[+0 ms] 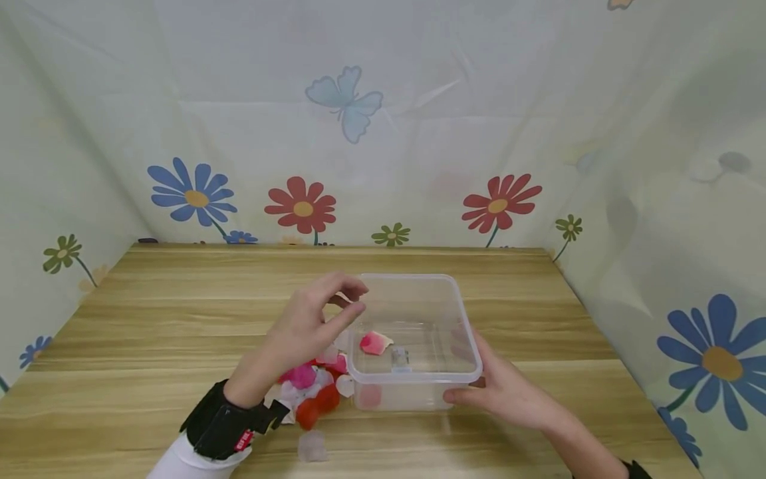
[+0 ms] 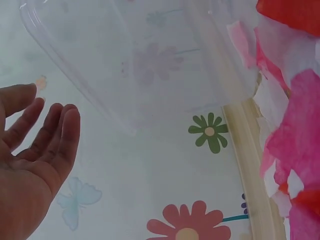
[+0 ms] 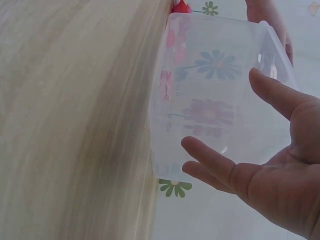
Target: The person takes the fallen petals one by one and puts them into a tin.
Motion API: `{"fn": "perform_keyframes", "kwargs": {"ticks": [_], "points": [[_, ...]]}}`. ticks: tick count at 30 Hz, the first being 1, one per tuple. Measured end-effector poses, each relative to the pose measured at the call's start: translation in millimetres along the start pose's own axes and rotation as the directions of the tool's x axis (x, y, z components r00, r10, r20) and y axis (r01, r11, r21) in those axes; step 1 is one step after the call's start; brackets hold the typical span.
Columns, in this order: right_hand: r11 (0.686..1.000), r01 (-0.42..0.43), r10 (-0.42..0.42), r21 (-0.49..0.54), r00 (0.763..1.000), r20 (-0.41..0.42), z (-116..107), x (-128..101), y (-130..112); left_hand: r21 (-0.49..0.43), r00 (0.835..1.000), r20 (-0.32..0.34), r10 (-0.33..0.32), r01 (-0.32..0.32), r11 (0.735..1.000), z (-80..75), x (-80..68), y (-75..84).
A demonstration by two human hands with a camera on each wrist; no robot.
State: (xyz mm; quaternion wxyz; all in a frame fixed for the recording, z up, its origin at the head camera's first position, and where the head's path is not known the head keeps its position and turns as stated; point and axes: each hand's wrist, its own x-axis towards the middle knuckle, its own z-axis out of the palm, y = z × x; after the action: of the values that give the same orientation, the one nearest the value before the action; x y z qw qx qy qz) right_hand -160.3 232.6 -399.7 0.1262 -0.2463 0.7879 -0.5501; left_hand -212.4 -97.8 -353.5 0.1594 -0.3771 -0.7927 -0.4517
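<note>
Left grip (image 1: 311, 319) spread above box (image 1: 413, 386); right grip (image 1: 509, 392) spread, steadying box; petals (image 1: 311, 392) beside.

Left hand (image 1: 308, 326) at centre of head view, raised, wrist bent, fingers (image 1: 350, 291) loosely extended, nothing between them. Forearm enters from lower left, black wrist strap, white sleeve. Right hand (image 1: 509, 392) at lower right, fingers straight, spread, palm turned left.
</note>
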Motion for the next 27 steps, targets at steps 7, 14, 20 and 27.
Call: {"fn": "perform_keyframes", "kwargs": {"ticks": [7, 14, 20, 27], "points": [[1.0, 0.003, -0.003, -0.005, 1.0, -0.001, 0.1, 0.2, -0.7, 0.104, 0.991, -0.07, -0.116, 0.123, 0.987, -10.4, -6.4, -8.8], [1.0, -0.001, 0.001, -0.02, 1.0, -0.009, -1.5, 0.4, -1.5, 0.192, 0.962, -0.063, -0.264, 0.272, 0.943, -17.3, -17.2, -25.3], [1.0, -0.015, 0.015, -0.024, 1.0, -0.018, -1.0, 0.1, -1.2, 0.268, 0.922, 0.009, -0.388, 0.372, 0.889, -17.9, -23.9, -37.4], [0.999, -0.025, 0.025, -0.025, 1.0, -0.018, 0.5, 0.1, -1.0, 0.343, 0.847, 0.09, -0.524, 0.468, 0.815, -14.3, -30.7, -55.1]]}}
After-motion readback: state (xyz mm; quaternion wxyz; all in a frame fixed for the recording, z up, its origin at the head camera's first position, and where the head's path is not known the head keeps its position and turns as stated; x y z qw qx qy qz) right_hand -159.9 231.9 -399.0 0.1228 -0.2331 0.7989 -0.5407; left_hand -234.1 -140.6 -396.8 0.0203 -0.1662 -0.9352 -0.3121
